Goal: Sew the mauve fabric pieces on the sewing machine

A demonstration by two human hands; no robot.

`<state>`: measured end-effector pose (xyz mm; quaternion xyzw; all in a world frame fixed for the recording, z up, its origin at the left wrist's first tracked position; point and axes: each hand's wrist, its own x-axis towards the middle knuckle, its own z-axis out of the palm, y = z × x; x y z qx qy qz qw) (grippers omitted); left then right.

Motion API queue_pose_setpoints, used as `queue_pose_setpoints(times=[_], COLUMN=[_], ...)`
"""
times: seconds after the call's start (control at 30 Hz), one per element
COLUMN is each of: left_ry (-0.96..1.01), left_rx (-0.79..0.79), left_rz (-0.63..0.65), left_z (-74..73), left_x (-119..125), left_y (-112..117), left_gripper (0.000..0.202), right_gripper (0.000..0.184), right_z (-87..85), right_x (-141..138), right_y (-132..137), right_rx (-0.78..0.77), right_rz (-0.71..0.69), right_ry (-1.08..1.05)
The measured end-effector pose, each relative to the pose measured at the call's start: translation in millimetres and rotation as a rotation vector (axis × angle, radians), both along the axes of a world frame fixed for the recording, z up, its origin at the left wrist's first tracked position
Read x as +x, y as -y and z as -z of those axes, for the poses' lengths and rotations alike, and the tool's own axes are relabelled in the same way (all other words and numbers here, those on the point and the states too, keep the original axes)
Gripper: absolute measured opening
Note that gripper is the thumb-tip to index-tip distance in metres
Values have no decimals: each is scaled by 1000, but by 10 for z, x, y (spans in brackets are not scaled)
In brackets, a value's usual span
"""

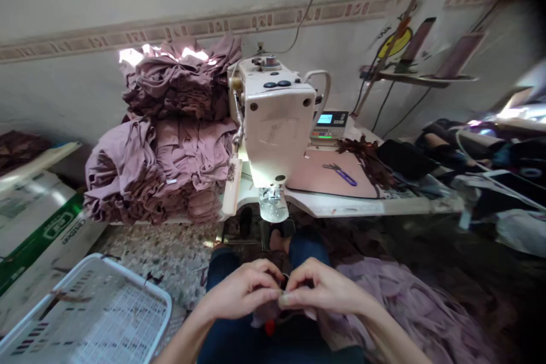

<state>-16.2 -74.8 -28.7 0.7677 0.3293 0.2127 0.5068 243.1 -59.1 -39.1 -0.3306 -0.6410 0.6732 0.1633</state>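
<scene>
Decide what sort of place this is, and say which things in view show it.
Probably a garment sewing workshop: a sewing machine, stacked mauve fabric beside it, and thread cones on a stand.

Dark blue trousers (309, 245), bare forearms (194, 324), bare hands (245, 293)

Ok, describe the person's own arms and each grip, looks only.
The left grip and right grip are ungloved human hands, with no ring visible. The left forearm and right forearm are slim and bare to the picture's edge, with no sleeve, watch, bracelet or marking visible.
</scene>
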Motion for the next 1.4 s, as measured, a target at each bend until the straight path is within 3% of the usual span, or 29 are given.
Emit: queue_pose_setpoints(times=[0.17,0.27,0.37,0.47,0.6,0.8,1.03,1.23,1.4], left_ry=[126,229,313,245,79,60,43,44,165], left_rx=[-414,-458,-320,-70,285,401,301,171,90], left_rz=[-237,-392,-430,-380,-325,-338,-462,-674,-748], left_z=[200,224,101,-43,-148,-290,-430,-400,-360], left_x=[80,75,10,-80,-138,-79,23,64,117], left_y=[0,-8,-83,-197,-311,-386,-536,-679,-809], left_gripper=[53,50,46,37,32,35,39,39,38], right_gripper=[38,44,48,46,36,25,31,38,38], right_z=[-43,-54,-72,-139,-295,-423,-399,-346,-317], right_x=[75,32,-53,-146,-235,-282,-293,-280,-251], right_y=[-82,-84,-73,-54,-3,-59,-334,-480,-594], right_rx=[241,277,247,286,571,843,754,558,543], right_rz=[141,230,375,498,604,707,843,873,919], right_ry=[-46,-10,-19,-50,3,-12,-8,-41,-31])
